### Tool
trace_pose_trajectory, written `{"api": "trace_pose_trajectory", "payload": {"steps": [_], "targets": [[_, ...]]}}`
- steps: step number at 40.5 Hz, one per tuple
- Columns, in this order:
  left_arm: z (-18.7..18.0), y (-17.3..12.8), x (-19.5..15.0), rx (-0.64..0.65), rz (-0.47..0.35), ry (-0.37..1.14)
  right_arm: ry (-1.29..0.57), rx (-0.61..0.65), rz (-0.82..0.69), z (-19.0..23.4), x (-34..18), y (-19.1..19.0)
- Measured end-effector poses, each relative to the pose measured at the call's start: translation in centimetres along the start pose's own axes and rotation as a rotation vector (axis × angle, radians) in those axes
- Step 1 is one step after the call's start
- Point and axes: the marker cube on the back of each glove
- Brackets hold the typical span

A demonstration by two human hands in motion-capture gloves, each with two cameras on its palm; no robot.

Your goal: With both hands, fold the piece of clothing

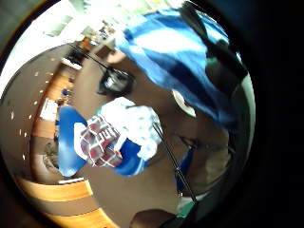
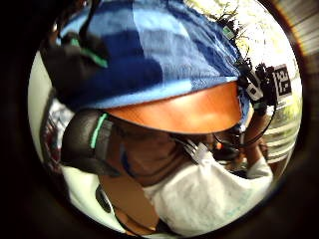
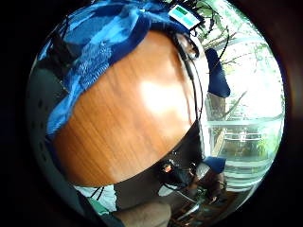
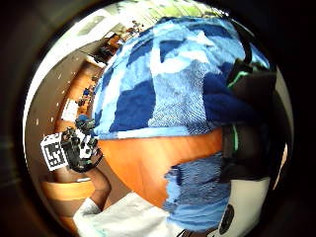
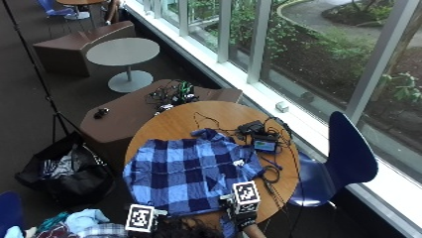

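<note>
Both grips pinch the blue plaid shirt's (image 5: 188,173) near hem: left hand (image 5: 146,218), right hand (image 5: 244,212). Shirt lies spread on round wooden bench (image 5: 171,126). Blue chair (image 5: 346,156) beside it, windows (image 5: 316,44) beyond, dark carpet.

Blue plaid shirt (image 5: 188,173) spread flat (sleeve folded) on table.

Shirt (image 5: 188,173): blue plaid, light and dark checks. Table (image 5: 217,116): orange-brown wood. Chair (image 5: 346,158): blue.
</note>
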Motion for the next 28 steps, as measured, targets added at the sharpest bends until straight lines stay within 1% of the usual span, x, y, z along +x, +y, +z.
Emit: {"api": "trace_pose_trajectory", "payload": {"steps": [2, 4, 9, 11, 14, 16, 18, 20, 24, 26, 28], "targets": [[-1.0, 0.7, 0.9, 0.000, 0.014, 0.039, -0.004, -0.001, -0.037, -0.7, 0.0, 0.4], [-2.0, 1.2, 0.8, -0.028, 0.040, 0.051, -0.011, -0.042, -0.092, -1.8, 0.0, 1.1], [-5.6, 1.7, -0.8, -0.148, 0.157, 0.136, -0.043, -0.289, -0.298, -6.6, 0.3, 3.5], [-7.5, 1.6, -1.4, -0.206, 0.209, 0.164, -0.077, -0.351, -0.363, -8.4, 0.7, 3.4], [-9.4, 0.5, -2.2, -0.274, 0.263, 0.157, -0.139, -0.383, -0.409, -11.0, 1.1, 1.8], [-9.2, -1.8, -2.8, -0.290, 0.283, 0.133, -0.188, -0.386, -0.404, -12.4, 1.4, -0.8], [-8.4, -5.4, -3.6, -0.312, 0.286, 0.105, -0.244, -0.386, -0.378, -13.5, 1.8, -4.5], [-7.7, -9.3, -4.4, -0.353, 0.267, 0.084, -0.309, -0.395, -0.344, -13.8, 2.1, -8.7], [-6.7, -16.8, -5.7, -0.453, 0.207, 0.057, -0.434, -0.425, -0.275, -12.8, 2.3, -17.3], [-6.2, -19.8, -6.2, -0.504, 0.185, 0.057, -0.489, -0.439, -0.235, -11.8, 2.0, -22.2], [-4.7, -22.1, -6.5, -0.572, 0.160, 0.065, -0.509, -0.429, -0.206, -10.9, 1.5, -25.5]]}}
